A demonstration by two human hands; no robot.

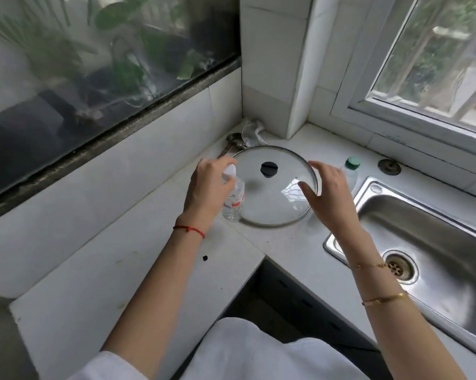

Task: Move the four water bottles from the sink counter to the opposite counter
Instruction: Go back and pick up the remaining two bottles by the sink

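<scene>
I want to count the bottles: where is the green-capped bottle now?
The green-capped bottle stands on the counter behind the right hand, between the glass lid and the sink.

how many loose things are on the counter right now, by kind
water bottles: 2 (white-capped bottle at the left hand, green-capped bottle behind the right hand)
glass lid: 1
ladle: 1
crumpled wrapper: 1
total: 5
</scene>
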